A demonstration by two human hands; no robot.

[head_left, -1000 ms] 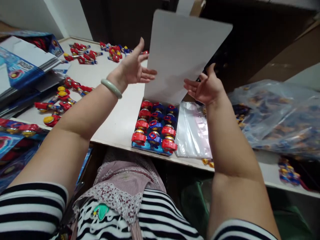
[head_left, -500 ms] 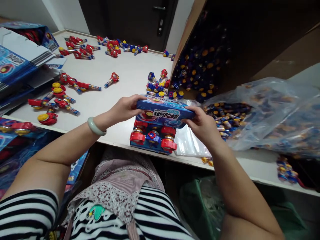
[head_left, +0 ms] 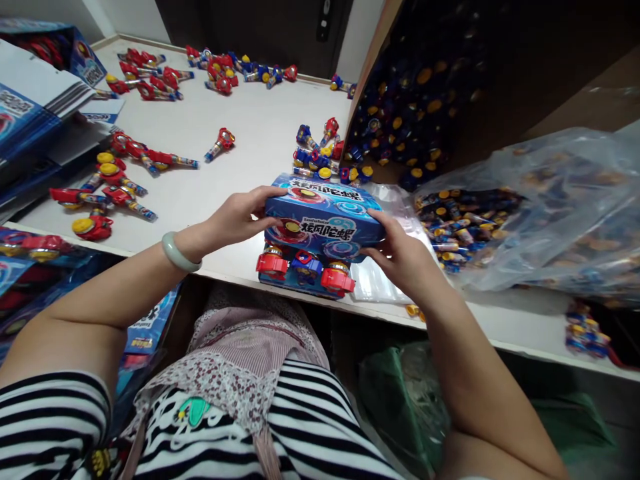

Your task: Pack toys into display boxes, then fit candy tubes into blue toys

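A blue printed cardboard display box [head_left: 320, 223] stands at the table's front edge, its lid part raised between my two hands. My left hand [head_left: 255, 215] grips the lid's left end, thumb in front and fingers on top. At the right end my right hand [head_left: 387, 243] pinches the lid in the same way. Below the lid's front panel, red toys [head_left: 273, 262] and a blue toy [head_left: 307, 267] show in the open front of the box. Whatever lies deeper inside is hidden by the lid.
Red and blue toys [head_left: 220, 143] lie scattered over the white table [head_left: 260, 120]. Flattened printed boxes [head_left: 45, 100] are stacked at left. A large carton [head_left: 373, 73] full of blue toys stands at right, beside a clear plastic bag [head_left: 550, 213] of small items and flat plastic sleeves [head_left: 375, 283].
The lid has tilted back and come lower over the box, so more of its top face shows and less of the toys. Both hands have kept their hold. The view has shifted slightly.
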